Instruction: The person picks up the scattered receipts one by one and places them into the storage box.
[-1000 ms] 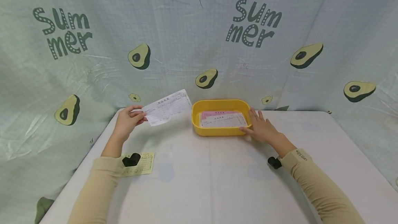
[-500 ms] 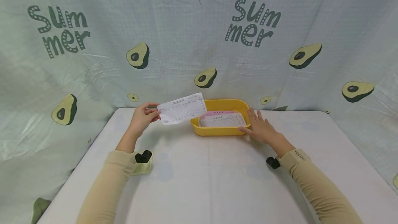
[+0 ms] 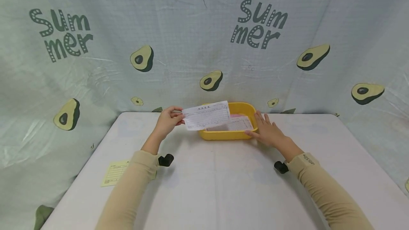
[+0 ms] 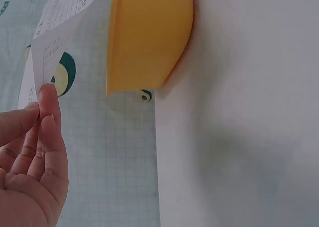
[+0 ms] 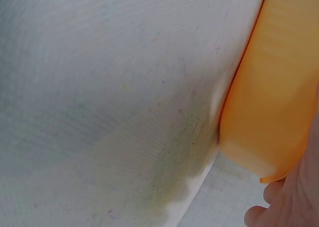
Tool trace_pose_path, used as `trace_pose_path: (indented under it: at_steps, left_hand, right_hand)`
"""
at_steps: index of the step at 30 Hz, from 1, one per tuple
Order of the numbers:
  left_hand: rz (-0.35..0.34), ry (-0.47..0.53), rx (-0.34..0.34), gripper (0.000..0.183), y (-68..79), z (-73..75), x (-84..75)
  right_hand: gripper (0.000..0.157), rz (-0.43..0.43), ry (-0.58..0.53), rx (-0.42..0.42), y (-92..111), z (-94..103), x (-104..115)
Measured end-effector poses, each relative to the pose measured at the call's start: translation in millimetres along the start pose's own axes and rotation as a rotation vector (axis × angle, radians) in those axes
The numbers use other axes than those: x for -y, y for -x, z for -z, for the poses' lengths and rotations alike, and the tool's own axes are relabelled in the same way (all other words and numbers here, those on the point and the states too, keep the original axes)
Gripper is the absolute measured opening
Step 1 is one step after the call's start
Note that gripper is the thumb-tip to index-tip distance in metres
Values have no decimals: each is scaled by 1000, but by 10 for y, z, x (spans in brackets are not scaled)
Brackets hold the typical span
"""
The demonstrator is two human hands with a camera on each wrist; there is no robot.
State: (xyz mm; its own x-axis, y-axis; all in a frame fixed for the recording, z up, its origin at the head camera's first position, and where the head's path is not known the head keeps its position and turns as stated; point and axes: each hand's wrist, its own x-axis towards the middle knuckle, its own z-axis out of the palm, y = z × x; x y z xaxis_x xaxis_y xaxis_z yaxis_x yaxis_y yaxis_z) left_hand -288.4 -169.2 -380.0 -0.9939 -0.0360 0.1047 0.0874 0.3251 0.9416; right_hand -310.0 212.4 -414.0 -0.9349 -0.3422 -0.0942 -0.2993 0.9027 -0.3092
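Note:
My left hand (image 3: pixel 168 121) pinches the left end of a white printed paper slip (image 3: pixel 206 115) between thumb and fingers. The slip is raised and tilted, its right part in front of and over the left side of a yellow plastic basket (image 3: pixel 228 136). Thumb and fingertips on the slip (image 4: pixel 62 18) also show in the left wrist view. Inside the basket lie another white slip (image 3: pixel 239 124) and a pink slip (image 3: pixel 235 115), both partly hidden. My right hand (image 3: pixel 271 133) rests against the basket's right end, fingers extended and thumb at the front rim.
A yellow slip (image 3: pixel 114 174) lies on the white table (image 3: pixel 204 184) at the left, partly covered by my left sleeve (image 3: pixel 131 184). A hanging cloth (image 3: pixel 179 45) printed with avocados stands directly behind the table. A black device (image 3: pixel 166 160) sits at my left wrist.
My left hand has carried the white slip rightward, from left of the basket to over its left part. More of the yellow slip's left end shows. The right hand has stayed at the basket.

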Motion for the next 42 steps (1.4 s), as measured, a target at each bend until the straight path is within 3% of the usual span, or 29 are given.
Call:
trace_pose_path:
  at_steps: [13, 24, 29, 42]
  left_hand:
    - [22, 43, 4, 27, -138, -437, -4]
    - [3, 67, 13, 30, -255, -649, -45]
    - [-5, 19, 21, 28, -279, -708, -39]
    - [2, -238, 50, 29, -365, -834, -156]
  right_hand:
    - [109, -7, 7, -1, 4, -8, -39]
    - [109, -9, 0, -3, 10, 1, -32]
    - [109, -10, 5, -4, 12, 5, -28]
    - [108, -10, -11, 5, 13, 17, 3]
